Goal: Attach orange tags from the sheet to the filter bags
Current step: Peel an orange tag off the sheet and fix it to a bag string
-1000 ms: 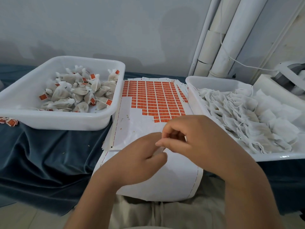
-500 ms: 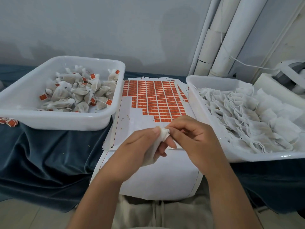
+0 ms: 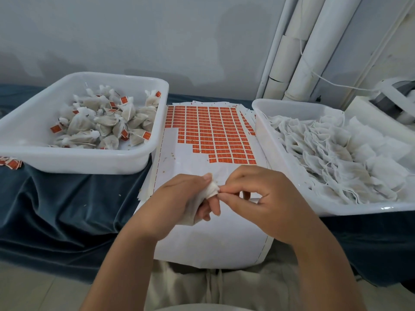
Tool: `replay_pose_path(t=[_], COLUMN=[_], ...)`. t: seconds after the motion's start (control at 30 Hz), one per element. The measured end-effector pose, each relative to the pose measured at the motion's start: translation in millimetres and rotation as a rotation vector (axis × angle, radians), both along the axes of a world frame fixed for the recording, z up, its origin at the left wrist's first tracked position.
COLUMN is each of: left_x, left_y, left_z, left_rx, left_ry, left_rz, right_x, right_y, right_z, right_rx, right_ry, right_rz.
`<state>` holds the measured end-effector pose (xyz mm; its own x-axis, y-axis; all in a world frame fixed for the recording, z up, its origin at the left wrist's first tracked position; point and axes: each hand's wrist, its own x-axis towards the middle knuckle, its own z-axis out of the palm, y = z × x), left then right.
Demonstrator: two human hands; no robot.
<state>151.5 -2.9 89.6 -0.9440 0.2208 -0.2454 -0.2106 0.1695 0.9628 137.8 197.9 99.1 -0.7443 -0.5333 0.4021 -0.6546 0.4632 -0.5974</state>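
Observation:
My left hand (image 3: pixel 179 198) grips a white filter bag (image 3: pixel 207 193) over the bare lower part of the tag sheet. My right hand (image 3: pixel 256 196) pinches at the bag's top end with thumb and forefinger; what lies between those fingertips is too small to tell. The sheet of orange tags (image 3: pixel 213 133) lies flat between two bins, with rows of tags left on its far half. Bags in the left bin (image 3: pixel 107 122) carry orange tags. Untagged white filter bags (image 3: pixel 332 153) fill the right bin.
The left white bin (image 3: pixel 89 162) and right white bin (image 3: pixel 269 140) flank the sheet on a dark blue cloth (image 3: pixel 56 198). A few loose orange tags (image 3: pixel 10 162) lie at the far left. White pipes (image 3: pixel 298 52) stand against the wall behind.
My hands have drawn slightly apart and lowered toward me. The filter bag, hidden a second ago, now shows in my left hand, with my right fingertips at its top.

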Motion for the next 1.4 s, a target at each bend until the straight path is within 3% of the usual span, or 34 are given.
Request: replay_pose_path(t=[0.13, 0.23, 0.3, 0.5, 0.6, 0.73, 0.93, 1.03, 1.27, 1.4], left_x=[4, -3, -6, -6, -3, -4, -2, -2, -2, -1], left_y=[8, 10, 6, 0, 6, 11, 12, 12, 12, 14], left_z=[2, 0, -3, -15, -15, -18, -16, -16, -17, -16], left_rx=[0.02, 0.105, 0.219, 0.528, 0.68, 0.79, 0.795, 0.815, 0.777, 0.669], left_ry=[-0.178, -0.126, -0.116, -0.126, -0.234, -0.274, -0.255, -0.22, -0.128, -0.07], left_rz=[0.039, 0.064, 0.008, -0.163, -0.205, -0.22, -0.271, -0.246, -0.181, -0.112], right_x=[0, 1, 3, -1, -4, -5, 0, 4, 23, 26], right_y=[-5, -9, -11, -4, 1, 5, 7, 3, -7, -8], right_z=[-4, -5, -5, -7, -7, -4, 3, 6, 9, 14], right_rx=[0.164, 0.143, -0.009, -0.326, -0.43, -0.332, -0.288, -0.179, -0.165, -0.062], right_ry=[0.308, 0.351, 0.172, -0.715, -0.874, -0.736, -0.78, -0.549, -0.035, 0.086], right_rz=[-0.098, -0.161, -0.162, 0.059, 0.13, 0.114, 0.077, -0.011, -0.269, -0.274])
